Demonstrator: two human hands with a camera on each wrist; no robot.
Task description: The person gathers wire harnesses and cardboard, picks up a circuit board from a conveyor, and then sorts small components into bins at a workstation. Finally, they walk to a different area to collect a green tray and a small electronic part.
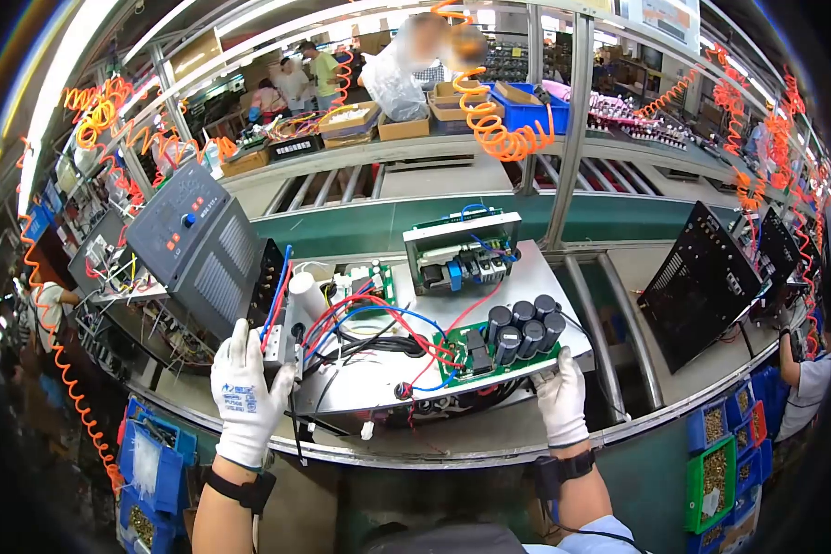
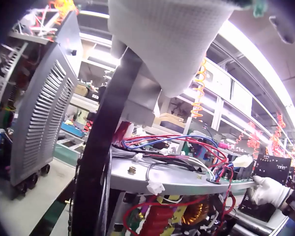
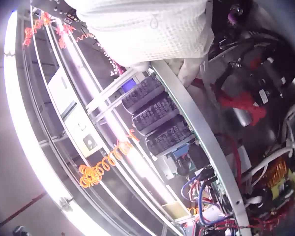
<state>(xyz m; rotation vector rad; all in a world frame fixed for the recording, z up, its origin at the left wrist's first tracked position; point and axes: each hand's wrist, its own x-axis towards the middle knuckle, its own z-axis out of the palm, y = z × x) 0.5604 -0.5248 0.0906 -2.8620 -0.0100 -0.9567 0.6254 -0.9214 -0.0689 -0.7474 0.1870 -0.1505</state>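
Observation:
Across the bench lies an open machine chassis with a silver metal plate (image 1: 545, 277) on top. My gloved left hand (image 1: 249, 392) grips the chassis's left end, thumb and fingers on either side of a metal bracket there. At the front right corner my gloved right hand (image 1: 560, 397) pinches the plate's edge. Near that hand, a green circuit board carries several black capacitors (image 1: 529, 340). Red and blue wires (image 1: 369, 307) run over the plate from the left end. A copper coil (image 2: 194, 212) shows below the plate in the left wrist view.
A grey-cased machine (image 1: 198, 245) stands at the left, a black panel (image 1: 697, 268) at the right. Metal rollers (image 1: 609, 332) lie beside the chassis. Blue parts bins (image 1: 152, 466) hang at the lower left, and a green bin (image 1: 713, 485) at the lower right. Orange coiled hoses (image 1: 499, 129) dangle overhead.

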